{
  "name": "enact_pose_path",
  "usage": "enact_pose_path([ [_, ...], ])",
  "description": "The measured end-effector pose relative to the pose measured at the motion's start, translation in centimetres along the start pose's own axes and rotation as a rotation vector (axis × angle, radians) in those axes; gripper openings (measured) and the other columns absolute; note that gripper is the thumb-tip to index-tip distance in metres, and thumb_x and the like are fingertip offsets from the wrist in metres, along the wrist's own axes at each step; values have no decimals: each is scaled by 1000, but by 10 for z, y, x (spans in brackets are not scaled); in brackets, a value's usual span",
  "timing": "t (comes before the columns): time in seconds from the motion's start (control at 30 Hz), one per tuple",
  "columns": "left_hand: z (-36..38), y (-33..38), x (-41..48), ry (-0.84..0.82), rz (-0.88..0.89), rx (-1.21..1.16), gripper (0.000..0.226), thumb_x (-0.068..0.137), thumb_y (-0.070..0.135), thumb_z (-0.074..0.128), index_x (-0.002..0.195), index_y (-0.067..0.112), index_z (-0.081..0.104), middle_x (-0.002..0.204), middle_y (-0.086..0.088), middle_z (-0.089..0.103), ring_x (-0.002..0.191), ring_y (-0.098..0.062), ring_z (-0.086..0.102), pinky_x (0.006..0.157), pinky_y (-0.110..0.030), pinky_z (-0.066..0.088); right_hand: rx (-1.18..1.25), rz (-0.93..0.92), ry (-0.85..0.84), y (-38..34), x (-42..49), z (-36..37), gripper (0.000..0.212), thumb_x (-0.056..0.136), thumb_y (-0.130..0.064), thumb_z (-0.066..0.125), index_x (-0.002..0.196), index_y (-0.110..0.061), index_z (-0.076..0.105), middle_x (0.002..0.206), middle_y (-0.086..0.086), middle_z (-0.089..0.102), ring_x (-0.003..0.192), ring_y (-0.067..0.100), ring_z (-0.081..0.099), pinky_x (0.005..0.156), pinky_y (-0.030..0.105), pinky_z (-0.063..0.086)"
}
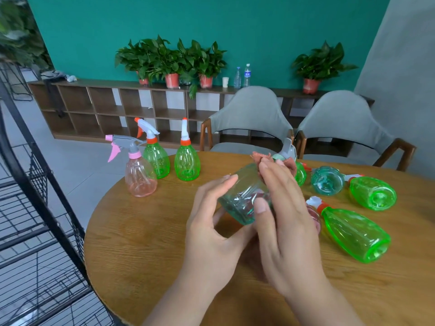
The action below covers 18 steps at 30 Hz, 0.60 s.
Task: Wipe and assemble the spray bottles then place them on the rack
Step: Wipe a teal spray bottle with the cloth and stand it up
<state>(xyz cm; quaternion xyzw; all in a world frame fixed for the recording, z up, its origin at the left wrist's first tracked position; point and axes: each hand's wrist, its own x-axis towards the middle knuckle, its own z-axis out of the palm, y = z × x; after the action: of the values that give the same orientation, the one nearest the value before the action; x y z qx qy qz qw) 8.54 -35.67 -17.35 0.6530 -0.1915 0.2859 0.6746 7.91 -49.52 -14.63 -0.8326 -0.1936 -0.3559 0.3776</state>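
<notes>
Both hands hold a clear teal bottle body [242, 198] just above the round wooden bench [146, 260], its base tilted toward the camera. The left hand [211, 222] cradles its side, fingers [229, 178] lightly curved along the wall and thumb below. The right hand [287, 231] grips a reddish cloth [260, 157] bunched at the bottle's neck, its thumb pressed on the wall. A grey trigger head [289, 148] shows just behind the cloth. Upright at the bench's far left edge stand a pink spray bottle [140, 178] and two green spray bottles [155, 162] [187, 164]. To the right, a teal bottle [327, 181] and two green bottles [373, 193] [355, 234] lie on their sides. The black wire rack [35, 208] stands left of the bench.
</notes>
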Motion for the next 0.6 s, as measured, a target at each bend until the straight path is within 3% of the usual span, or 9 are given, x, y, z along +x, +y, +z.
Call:
enact_pose_path([
  [0.07,1,-3,2,37,-11,-11,66,81,22,94,139,35,64,141,10,59,137,-25,60,99,-27,57,-17,-76,-28,-11,-10,7,54,109,-29,45,159,-8,47,169,-1,41,162,21,28,130,46,30],
  [0.17,-1,-3,6,88,-91,-52,56,75,33,81,125,54,65,141,9,62,134,-21,63,95,-23,56,-38,-229,-102,-18,-23,16,54,106,-29,52,156,-8,52,168,0,44,162,25,30,126,54,35],
  [0.23,-3,-5,4,78,-38,-10,60,79,24,83,128,54,63,141,11,60,135,-23,62,96,-22,56,-31,-254,-120,-13,-18,12,52,107,-28,52,156,-9,52,168,0,44,162,25,30,126,55,35],
  [0.3,-1,-7,1,56,26,29,70,81,9,86,137,44,62,143,12,57,139,-27,58,99,-25,56,-4,-185,-100,-5,-9,5,52,110,-30,48,158,-10,50,169,-1,42,163,24,27,128,52,32],
  [0.43,5,-4,-4,20,70,62,69,81,16,93,143,21,61,147,3,55,146,-28,52,103,-40,59,85,12,-12,5,4,-5,51,113,-28,43,163,-14,42,169,-7,40,163,18,25,131,51,27],
  [0.5,5,-4,-7,10,81,109,71,79,21,92,143,21,62,149,2,54,148,-26,51,102,-45,61,151,76,9,7,5,-3,52,112,-26,41,163,-17,41,169,-9,40,162,17,28,130,52,29],
  [0.6,4,0,-6,22,28,119,71,77,28,91,142,30,63,148,9,55,144,-22,55,94,-36,62,219,98,15,3,-1,2,53,112,-22,42,164,-15,39,170,-9,38,162,17,28,131,49,28],
])
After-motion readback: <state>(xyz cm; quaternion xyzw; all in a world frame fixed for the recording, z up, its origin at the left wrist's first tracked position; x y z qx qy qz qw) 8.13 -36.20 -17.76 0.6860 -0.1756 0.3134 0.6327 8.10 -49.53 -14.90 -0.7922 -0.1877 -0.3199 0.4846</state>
